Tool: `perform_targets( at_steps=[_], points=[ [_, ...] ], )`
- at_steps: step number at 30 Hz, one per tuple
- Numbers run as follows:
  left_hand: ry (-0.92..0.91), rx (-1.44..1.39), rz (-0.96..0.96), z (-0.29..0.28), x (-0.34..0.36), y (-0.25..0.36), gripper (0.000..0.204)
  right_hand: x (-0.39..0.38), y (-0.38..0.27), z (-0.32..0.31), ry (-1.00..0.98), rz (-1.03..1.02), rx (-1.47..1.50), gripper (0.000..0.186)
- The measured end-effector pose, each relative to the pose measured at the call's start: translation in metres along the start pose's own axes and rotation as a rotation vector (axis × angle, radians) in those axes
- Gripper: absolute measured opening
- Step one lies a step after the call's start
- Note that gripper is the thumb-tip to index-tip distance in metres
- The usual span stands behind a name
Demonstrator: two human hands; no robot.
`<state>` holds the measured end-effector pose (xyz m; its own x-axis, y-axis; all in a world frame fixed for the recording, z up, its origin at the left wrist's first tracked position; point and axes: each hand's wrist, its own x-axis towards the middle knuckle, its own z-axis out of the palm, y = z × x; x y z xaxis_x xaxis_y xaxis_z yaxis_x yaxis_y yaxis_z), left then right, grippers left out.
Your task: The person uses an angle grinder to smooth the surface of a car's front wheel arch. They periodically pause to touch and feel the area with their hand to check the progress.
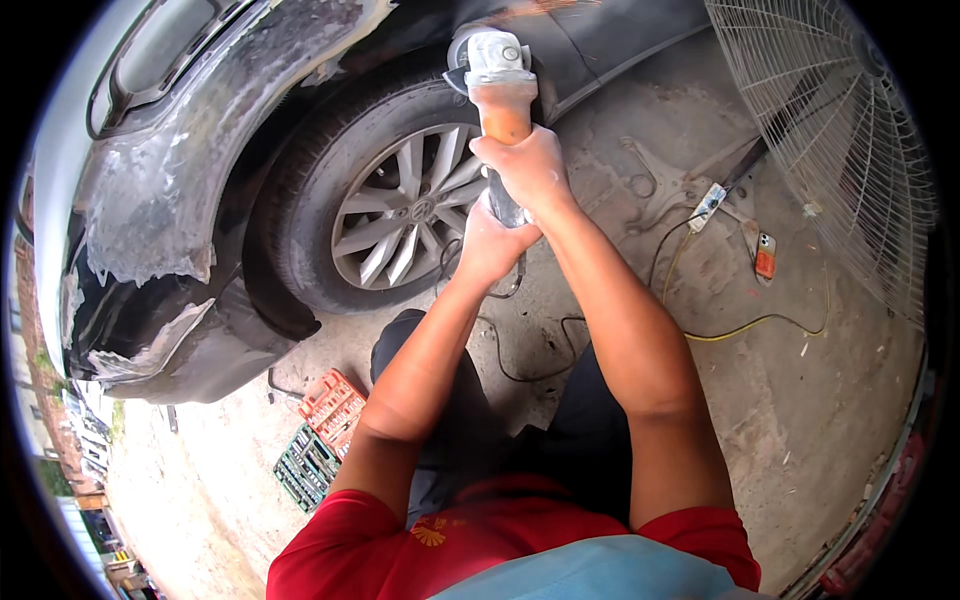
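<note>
Both my arms reach forward to an angle grinder [505, 110] with an orange and dark body and a pale, dusty head. My right hand [532, 172] wraps round the orange body just behind the head. Lower down, my left hand [487, 245] grips the dark rear end. The grinder's disc [462, 52] meets the dark car body [630, 40] above the front wheel, and orange sparks [545, 10] streak off there. Below the grinder stands the car wheel [408, 205] with its silver spoked rim. Exactly where the disc touches is hard to make out.
A damaged, patched fender [160, 190] with ragged edges lies left of the wheel. An opened socket tool set [310, 455] rests on the floor by my left arm. To the right are a large wire-cage fan [830, 110], a power strip [708, 207], a phone [765, 257] and trailing cords [745, 333].
</note>
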<state>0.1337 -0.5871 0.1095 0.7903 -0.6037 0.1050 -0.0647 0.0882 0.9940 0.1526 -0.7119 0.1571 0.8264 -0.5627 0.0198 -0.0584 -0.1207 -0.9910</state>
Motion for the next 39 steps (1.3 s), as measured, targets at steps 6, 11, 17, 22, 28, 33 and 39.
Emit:
perform_targets(
  at_steps=[6, 11, 17, 22, 28, 33, 39],
  points=[
    [0.025, 0.011, 0.033, -0.007, -0.006, -0.006, 0.048, -0.011, 0.002, 0.011, 0.020, -0.049, 0.031, 0.030],
    [0.030, 0.105, -0.004, -0.012, -0.004, 0.002, 0.047, -0.009, 0.000, 0.004, -0.049, 0.009, 0.289, 0.022],
    [0.132, 0.235, 0.004, -0.004, 0.002, 0.009, 0.045, 0.000, -0.004, -0.001, -0.159, 0.021, 0.443, 0.018],
    [0.143, 0.292, -0.048, 0.000, -0.002, 0.013, 0.044, -0.004, -0.007, -0.007, -0.139, 0.099, 0.456, 0.021],
    [0.153, 0.314, -0.023, -0.002, -0.001, 0.010, 0.056, 0.000, -0.004, -0.006, -0.160, 0.086, 0.433, 0.023],
    [0.138, 0.235, -0.037, 0.005, 0.000, 0.016, 0.052, 0.004, -0.002, -0.008, -0.131, 0.039, 0.349, 0.024],
    [0.107, 0.186, -0.033, 0.004, -0.001, 0.015, 0.048, 0.001, -0.010, -0.011, -0.108, 0.086, 0.334, 0.025]
  ],
)
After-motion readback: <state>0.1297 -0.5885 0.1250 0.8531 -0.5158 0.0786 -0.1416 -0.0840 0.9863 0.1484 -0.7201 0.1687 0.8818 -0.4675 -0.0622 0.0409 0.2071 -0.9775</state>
